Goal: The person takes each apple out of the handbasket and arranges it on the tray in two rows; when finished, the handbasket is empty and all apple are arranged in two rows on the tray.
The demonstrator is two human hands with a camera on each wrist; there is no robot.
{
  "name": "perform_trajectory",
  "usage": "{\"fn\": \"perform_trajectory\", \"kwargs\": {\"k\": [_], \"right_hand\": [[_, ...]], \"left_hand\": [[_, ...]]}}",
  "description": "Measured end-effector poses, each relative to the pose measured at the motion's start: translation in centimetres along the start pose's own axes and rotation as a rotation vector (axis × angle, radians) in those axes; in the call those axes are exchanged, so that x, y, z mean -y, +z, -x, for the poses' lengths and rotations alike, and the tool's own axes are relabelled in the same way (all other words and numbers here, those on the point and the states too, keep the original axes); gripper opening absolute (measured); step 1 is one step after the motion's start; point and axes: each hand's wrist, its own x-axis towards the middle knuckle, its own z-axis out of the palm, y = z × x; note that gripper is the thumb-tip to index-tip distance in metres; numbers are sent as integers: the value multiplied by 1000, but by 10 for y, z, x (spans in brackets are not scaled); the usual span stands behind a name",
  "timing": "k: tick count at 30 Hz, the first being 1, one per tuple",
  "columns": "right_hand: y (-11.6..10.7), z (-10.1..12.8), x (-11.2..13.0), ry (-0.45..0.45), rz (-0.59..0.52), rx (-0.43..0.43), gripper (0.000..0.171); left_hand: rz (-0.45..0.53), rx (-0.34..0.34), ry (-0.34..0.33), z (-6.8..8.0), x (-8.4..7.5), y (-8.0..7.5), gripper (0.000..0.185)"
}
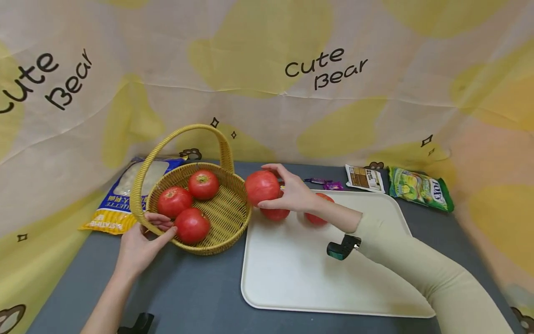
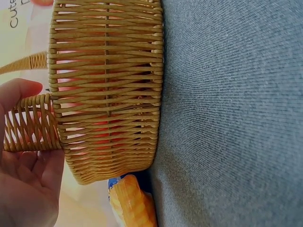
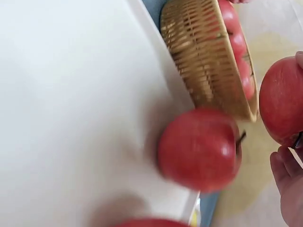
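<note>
My right hand (image 1: 292, 192) grips an apple (image 1: 262, 186), raised just beside the basket (image 1: 233, 218) rim. My left hand (image 1: 139, 243) holds that rim by the handle's foot. I'd steady the basket and lower the apple into the bare patch beside the three tomatoes (image 1: 192, 226).

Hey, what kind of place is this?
Probably a staged tabletop set, not a real kitchen: a "Cute Bear" cloth backdrop behind a grey table, with a basket, tray and snack packets.

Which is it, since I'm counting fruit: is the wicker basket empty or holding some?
Holding some: three red fruits lie inside the basket, whose rim the left hand grips.
</note>
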Motion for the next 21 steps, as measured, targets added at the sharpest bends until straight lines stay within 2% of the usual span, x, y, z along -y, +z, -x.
{"fn": "perform_trajectory", "kwargs": {"k": [11,16,21], "right_hand": [[-70,69,-38,200,55,-126,82],[-92,100,-57,258,63,-195,84],[-108,126,-71,309,159,-235,87]], "left_hand": [[3,-10,-14,2,0,0,32],[7,-10,-32,2,-1,0,34],[4,-6,-34,2,-1,1,35]]}}
